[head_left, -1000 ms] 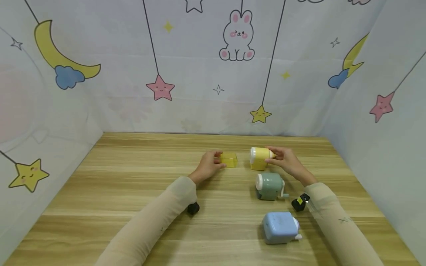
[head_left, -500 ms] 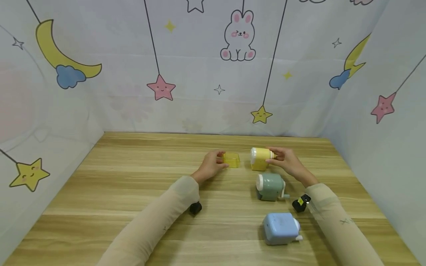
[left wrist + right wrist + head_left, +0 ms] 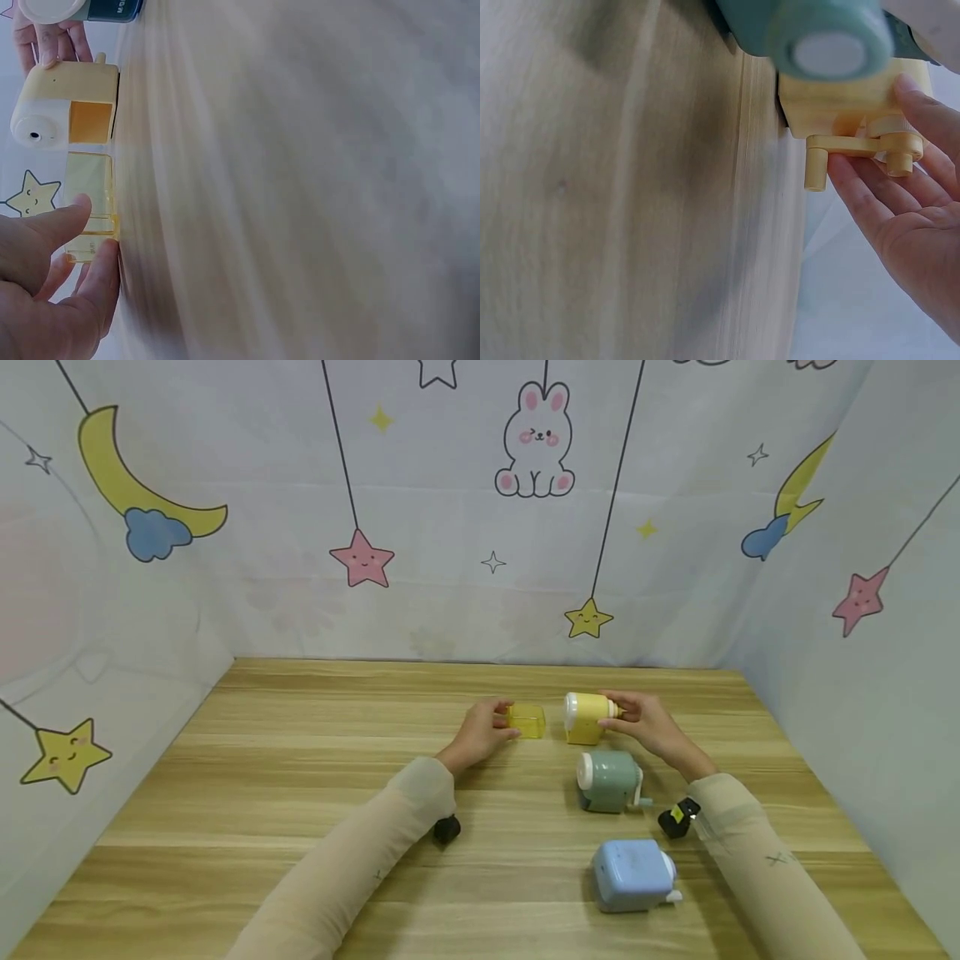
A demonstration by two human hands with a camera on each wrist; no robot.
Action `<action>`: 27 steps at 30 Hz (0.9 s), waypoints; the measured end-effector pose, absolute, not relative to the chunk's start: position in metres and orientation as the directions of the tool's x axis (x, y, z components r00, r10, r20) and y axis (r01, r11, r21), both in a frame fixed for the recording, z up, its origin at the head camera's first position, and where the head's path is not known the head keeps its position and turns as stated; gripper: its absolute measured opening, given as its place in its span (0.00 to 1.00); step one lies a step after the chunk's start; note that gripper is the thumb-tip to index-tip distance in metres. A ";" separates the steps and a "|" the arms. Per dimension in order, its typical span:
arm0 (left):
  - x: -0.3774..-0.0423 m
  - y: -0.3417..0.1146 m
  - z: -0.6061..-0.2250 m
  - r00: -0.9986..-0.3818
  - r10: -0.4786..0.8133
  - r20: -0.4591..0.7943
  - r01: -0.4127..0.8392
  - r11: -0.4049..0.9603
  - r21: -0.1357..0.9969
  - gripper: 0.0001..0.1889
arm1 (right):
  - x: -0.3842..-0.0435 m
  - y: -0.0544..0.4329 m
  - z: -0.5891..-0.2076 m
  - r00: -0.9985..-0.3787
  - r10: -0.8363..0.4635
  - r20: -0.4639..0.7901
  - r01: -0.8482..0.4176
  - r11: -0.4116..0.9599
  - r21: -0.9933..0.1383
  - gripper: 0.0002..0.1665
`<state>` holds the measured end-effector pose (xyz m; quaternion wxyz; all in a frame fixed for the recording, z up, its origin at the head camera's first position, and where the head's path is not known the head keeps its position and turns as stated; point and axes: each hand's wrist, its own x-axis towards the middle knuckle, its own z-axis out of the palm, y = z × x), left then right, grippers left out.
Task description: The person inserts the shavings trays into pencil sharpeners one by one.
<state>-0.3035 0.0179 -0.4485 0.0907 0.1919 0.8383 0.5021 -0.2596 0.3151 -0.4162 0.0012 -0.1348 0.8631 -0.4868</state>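
My left hand (image 3: 480,732) pinches a clear yellow shavings drawer (image 3: 527,722) between thumb and fingers, low over the table. Just to its right stands a yellow pencil sharpener (image 3: 587,718) with a white front. My right hand (image 3: 649,723) grips the sharpener's body at the crank end. In the left wrist view, the drawer's far end (image 3: 90,172) lies close below the sharpener's open drawer slot (image 3: 91,122), with a narrow gap between them. The right wrist view shows the yellow crank (image 3: 847,145) beside the fingers.
A green pencil sharpener (image 3: 610,780) stands in front of the yellow one, its crank to the right. Nearer still is a blue sharpener (image 3: 634,875). The wooden table (image 3: 300,760) ends at printed fabric walls (image 3: 450,618) behind and at the sides.
My left hand has moved slightly right with the drawer, narrowing the gap to the yellow sharpener. My right hand and the sharpener have stayed in place.
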 end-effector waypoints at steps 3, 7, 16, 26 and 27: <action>-0.301 0.021 -0.447 -0.908 0.417 0.039 0.231 0.422 0.877 0.28 | -0.259 0.314 -0.416 -0.962 -0.238 0.132 -0.236 0.486 -0.842 0.34; -0.300 0.025 -0.448 -0.901 0.431 0.041 0.238 0.416 0.878 0.28 | -0.259 0.314 -0.417 -0.962 -0.240 0.133 -0.235 0.477 -0.847 0.33; -0.299 0.032 -0.449 -0.898 0.438 0.032 0.230 0.406 0.884 0.29 | -0.260 0.314 -0.418 -0.961 -0.244 0.134 -0.237 0.466 -0.852 0.33; -0.298 0.038 -0.446 -0.903 0.430 0.019 0.210 0.400 0.892 0.28 | -0.259 0.315 -0.416 -0.960 -0.250 0.127 -0.234 0.465 -0.854 0.33; -0.298 0.038 -0.446 -0.903 0.430 0.018 0.208 0.400 0.893 0.28 | -0.259 0.315 -0.416 -0.960 -0.250 0.127 -0.235 0.466 -0.853 0.33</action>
